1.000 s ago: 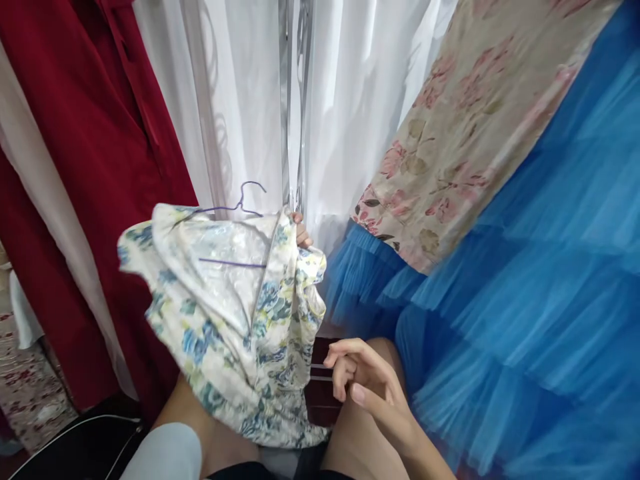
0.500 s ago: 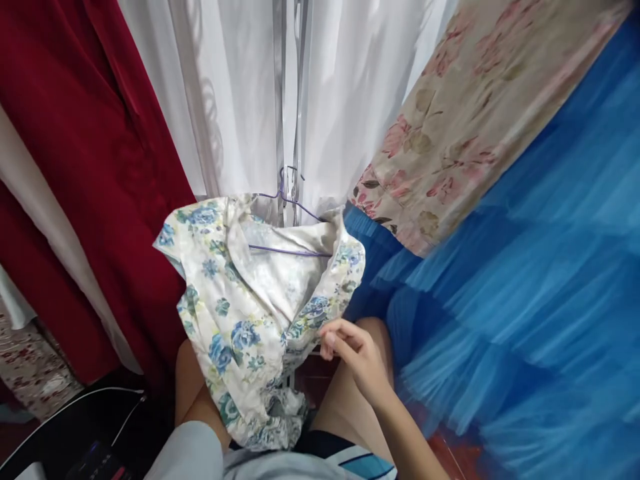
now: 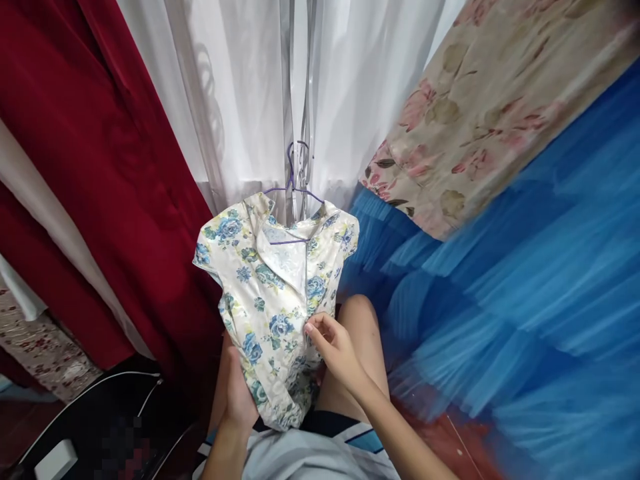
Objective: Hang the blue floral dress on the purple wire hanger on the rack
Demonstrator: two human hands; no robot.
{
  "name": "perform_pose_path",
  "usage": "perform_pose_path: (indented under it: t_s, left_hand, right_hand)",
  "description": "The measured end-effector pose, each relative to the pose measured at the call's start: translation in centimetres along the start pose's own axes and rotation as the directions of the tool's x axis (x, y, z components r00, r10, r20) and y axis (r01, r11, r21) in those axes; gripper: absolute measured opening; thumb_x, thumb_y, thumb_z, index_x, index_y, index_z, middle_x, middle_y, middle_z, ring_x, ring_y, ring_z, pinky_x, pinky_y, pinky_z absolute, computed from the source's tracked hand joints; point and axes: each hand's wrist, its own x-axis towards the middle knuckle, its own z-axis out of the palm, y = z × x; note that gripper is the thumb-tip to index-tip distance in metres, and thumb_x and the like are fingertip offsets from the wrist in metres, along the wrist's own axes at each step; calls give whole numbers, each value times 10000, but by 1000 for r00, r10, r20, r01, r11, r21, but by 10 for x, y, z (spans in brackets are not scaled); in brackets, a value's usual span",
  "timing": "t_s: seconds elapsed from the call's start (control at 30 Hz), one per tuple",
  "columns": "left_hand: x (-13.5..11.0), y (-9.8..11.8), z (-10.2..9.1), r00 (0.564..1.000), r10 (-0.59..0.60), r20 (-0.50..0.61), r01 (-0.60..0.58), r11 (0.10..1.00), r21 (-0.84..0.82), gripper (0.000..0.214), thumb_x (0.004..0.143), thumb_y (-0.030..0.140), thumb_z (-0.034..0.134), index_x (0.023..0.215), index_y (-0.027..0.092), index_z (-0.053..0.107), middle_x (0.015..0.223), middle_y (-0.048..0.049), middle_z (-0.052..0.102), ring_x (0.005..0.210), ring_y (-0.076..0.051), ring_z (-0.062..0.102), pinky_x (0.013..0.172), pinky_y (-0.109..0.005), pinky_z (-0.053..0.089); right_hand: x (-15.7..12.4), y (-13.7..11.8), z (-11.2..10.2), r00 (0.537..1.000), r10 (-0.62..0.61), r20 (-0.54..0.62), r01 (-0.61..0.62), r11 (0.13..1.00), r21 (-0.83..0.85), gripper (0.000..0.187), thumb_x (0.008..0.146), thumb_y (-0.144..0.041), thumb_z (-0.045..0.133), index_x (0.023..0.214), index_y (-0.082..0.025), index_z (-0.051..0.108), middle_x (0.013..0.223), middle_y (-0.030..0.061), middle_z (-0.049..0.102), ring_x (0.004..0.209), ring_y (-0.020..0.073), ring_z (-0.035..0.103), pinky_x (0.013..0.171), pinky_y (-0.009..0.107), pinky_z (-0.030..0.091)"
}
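A small cream dress with blue flowers [image 3: 273, 293] hangs on a purple wire hanger [image 3: 295, 183], whose hook sits at a shiny metal pole [image 3: 295, 100]. My right hand [image 3: 333, 347] pinches the dress's front opening near the waist. Below it, my left hand [image 3: 239, 393] grips the dress's lower left part, with its fingers tucked under the cloth. My bare knees show under the dress.
A dark red garment [image 3: 100, 187] hangs at the left and a white sheer one [image 3: 240, 87] behind the pole. A beige floral fabric [image 3: 480, 100] and a blue tulle skirt [image 3: 525, 287] fill the right. A black bag [image 3: 100, 427] lies at the lower left.
The dress went from bunched up in my raised left hand to hanging straight from the pole. My left hand dropped to its lower part, and my right hand came up to its front.
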Motion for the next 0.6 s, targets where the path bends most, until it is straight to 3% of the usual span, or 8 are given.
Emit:
perform_pose_path:
  t_s: [0.13,0.27,0.37,0.43,0.5,0.57,0.6]
  left_hand:
    - [-10,-17,5,997,-76,-17,77,993,89,858,649,305,844,1426,245,485,1398,-96,572,1349,-350,461,1146,-463,362]
    - [-14,-35,13,997,-76,0,75,986,151,872,654,269,814,1448,231,455,1433,-106,537,1348,-334,467,1138,-457,377]
    - [-2,-39,-3,1000,-3,-27,10,958,285,771,674,284,798,1385,197,514,1352,-128,603,1281,-335,537,1075,-447,445]
    - [15,-35,-24,983,159,-94,-102,893,439,624,705,298,775,1283,172,577,1264,-140,651,1202,-327,597,1030,-439,477]
    - [31,-29,-46,897,410,-162,-257,785,564,476,750,300,727,1189,170,596,1216,-140,657,1146,-304,626,997,-432,492]
    - [40,-27,-57,753,630,-190,-364,640,677,445,762,286,713,1170,182,572,1221,-135,626,1137,-280,616,991,-428,485]
    - [40,-28,-57,702,692,-167,-387,567,727,435,767,281,712,1166,188,564,1210,-129,619,1126,-269,611,988,-425,481]
  right_hand:
    - [-3,-6,-2,999,-21,34,23,998,-65,164,935,-348,531,890,-196,574,784,8,554,694,159,499,622,271,385]
    - [-1,-8,-10,994,9,111,5,992,-124,152,922,-285,493,801,-197,518,713,-19,478,647,144,433,583,262,342]
    - [3,-9,-21,993,49,106,-29,983,-181,196,923,-271,447,741,-200,467,680,-26,447,634,141,418,577,263,323]
    - [5,-11,-31,994,63,92,-42,975,-218,222,917,-259,430,702,-201,438,655,-31,417,624,137,400,571,263,306]
    - [6,-13,-40,990,74,120,-42,966,-255,232,901,-246,442,675,-200,424,637,-35,398,613,131,383,562,263,290]
    - [6,-15,-44,982,88,170,-37,958,-284,215,883,-234,471,674,-198,437,628,-36,409,604,127,385,555,260,285]
    - [5,-16,-42,979,91,184,-34,956,-292,204,875,-229,487,677,-197,446,626,-36,419,599,125,390,551,257,286]
